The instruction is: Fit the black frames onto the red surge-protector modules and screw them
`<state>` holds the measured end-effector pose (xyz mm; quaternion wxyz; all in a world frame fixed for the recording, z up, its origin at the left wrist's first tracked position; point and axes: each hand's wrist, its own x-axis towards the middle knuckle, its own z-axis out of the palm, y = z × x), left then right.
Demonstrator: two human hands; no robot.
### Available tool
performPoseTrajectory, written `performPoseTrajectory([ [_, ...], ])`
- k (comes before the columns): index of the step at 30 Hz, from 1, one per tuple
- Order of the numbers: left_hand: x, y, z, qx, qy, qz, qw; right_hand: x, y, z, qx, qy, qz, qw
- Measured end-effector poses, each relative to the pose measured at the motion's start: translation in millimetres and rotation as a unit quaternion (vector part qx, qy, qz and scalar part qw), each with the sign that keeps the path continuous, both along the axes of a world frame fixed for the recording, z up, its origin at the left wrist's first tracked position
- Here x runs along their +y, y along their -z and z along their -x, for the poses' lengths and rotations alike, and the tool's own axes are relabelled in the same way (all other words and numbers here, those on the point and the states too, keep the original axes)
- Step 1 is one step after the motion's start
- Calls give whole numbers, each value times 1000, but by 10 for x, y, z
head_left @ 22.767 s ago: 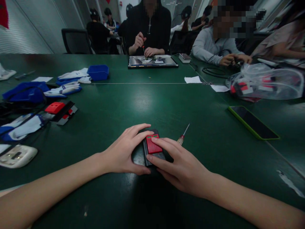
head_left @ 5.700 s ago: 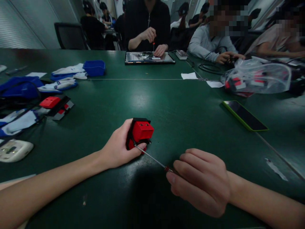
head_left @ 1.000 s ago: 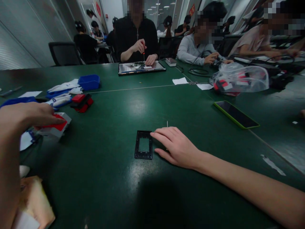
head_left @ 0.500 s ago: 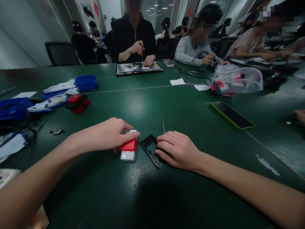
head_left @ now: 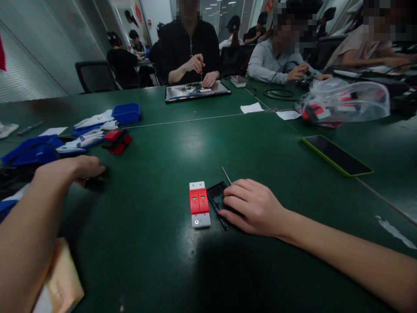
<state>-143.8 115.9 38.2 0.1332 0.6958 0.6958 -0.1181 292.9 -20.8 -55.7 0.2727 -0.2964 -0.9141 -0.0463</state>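
Note:
A red-and-white two-module electrical unit, which looks like a surge protector (head_left: 200, 202), lies on the green table with neither hand on it. Just right of it, my right hand (head_left: 252, 206) rests with curled fingers over the right side of a black plastic frame (head_left: 215, 195). A thin metal shaft (head_left: 225, 174) pokes out past my knuckles; its other end is hidden under the hand. Over at the left, my left hand (head_left: 86, 168) is smeared by motion, low above the table. Something small and dark (head_left: 95, 182) shows below its fingers, too blurred to name.
A red-and-black block (head_left: 117, 141), gloves (head_left: 87, 138) and a blue tray (head_left: 127, 114) lie at the left. To the right are a green-edged phone (head_left: 337, 155) and a clear bag (head_left: 361, 102). Opposite, a person (head_left: 192, 52) works on a flat panel (head_left: 172, 96) with a screwdriver.
My left hand has let go of the red-and-white unit and moved left, to where a small dark scrap lay. My right hand stays at the black frame; the metal shaft has tilted. The view has shifted slightly.

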Motion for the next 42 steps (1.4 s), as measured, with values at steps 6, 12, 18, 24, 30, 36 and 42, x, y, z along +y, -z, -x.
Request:
performPoseTrajectory([
  [6, -27, 154, -850, -1, 59, 80, 995, 17, -3, -5, 22, -5, 35, 999],
  [12, -552, 86, -1711, -158, 263, 191, 932, 52, 16, -38, 77, -3, 115, 990],
  [18, -682, 97, -1779, -195, 299, 182, 916, 42, 13, -47, 93, -8, 131, 987],
  [24, -606, 410, -1556, -334, 258, 187, 887, 47, 3, -56, 100, -15, 134, 986],
  [30, -596, 629, -1486, -432, 178, 109, 877, 53, 2, -55, 94, -18, 147, 985],
  [36, -584, 612, -1486, -438, 200, 116, 869, 73, 45, -62, 106, -53, 153, 981],
  [42, -610, 636, -1374, -374, 314, -36, 872, 82, 60, -52, 83, -72, 153, 982],
])
